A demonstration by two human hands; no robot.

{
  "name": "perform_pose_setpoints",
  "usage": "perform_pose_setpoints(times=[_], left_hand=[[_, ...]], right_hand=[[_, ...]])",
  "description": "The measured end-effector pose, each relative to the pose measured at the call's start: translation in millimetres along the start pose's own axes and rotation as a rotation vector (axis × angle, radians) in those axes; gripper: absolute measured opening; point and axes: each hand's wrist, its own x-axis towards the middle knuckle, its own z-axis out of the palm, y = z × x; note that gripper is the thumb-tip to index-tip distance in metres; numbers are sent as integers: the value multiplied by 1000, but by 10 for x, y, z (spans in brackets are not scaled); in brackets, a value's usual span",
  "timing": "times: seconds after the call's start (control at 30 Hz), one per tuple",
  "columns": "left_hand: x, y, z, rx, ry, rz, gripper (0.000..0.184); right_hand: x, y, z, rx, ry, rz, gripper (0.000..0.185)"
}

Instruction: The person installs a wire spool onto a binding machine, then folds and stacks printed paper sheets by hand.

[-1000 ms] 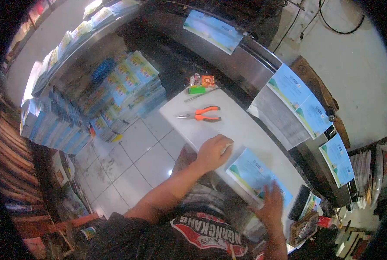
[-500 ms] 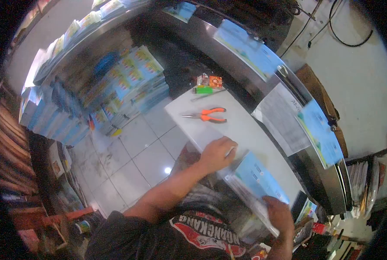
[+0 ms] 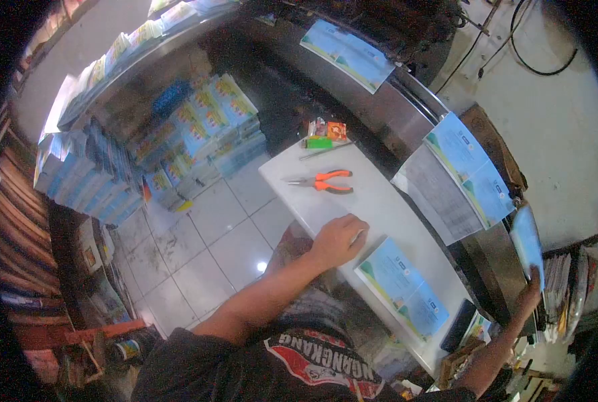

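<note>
My left hand rests on the near edge of the white table, its fingers curled round something small and pale that I cannot make out. Beside it lies a stack of blue printed sheets. My right hand is stretched far to the right, its fingers on the lower end of a blue printed sheet at the metal rail. Pliers with orange handles lie past my left hand, their jaws pointing left.
A green lighter and small packets sit at the table's far end. More blue sheets travel along the metal machine. Bundled prints are stacked on the tiled floor. A dark phone-like slab lies at the table's right end.
My right hand has moved from the stack on the table out to the sheet on the right. Sheets on the machine have shifted position. My left hand stays about where it was.
</note>
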Motion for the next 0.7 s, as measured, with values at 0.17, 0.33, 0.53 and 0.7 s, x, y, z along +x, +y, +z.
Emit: perform_pose_setpoints(times=[0.17,0.33,0.53,0.7], left_hand=[[9,7,-10,13,11,0,17],[3,-28,40,10,24,4,17],[9,16,21,-17,27,-36,17],[-19,4,16,-12,19,6,17]], right_hand=[[-506,-398,147,159,-203,154,39],[-780,-2257,-327,410,-551,105,59],[-1261,-3386,-881,300,-881,-290,61],[-1114,-3178,-938,535,-992,-205,50]])
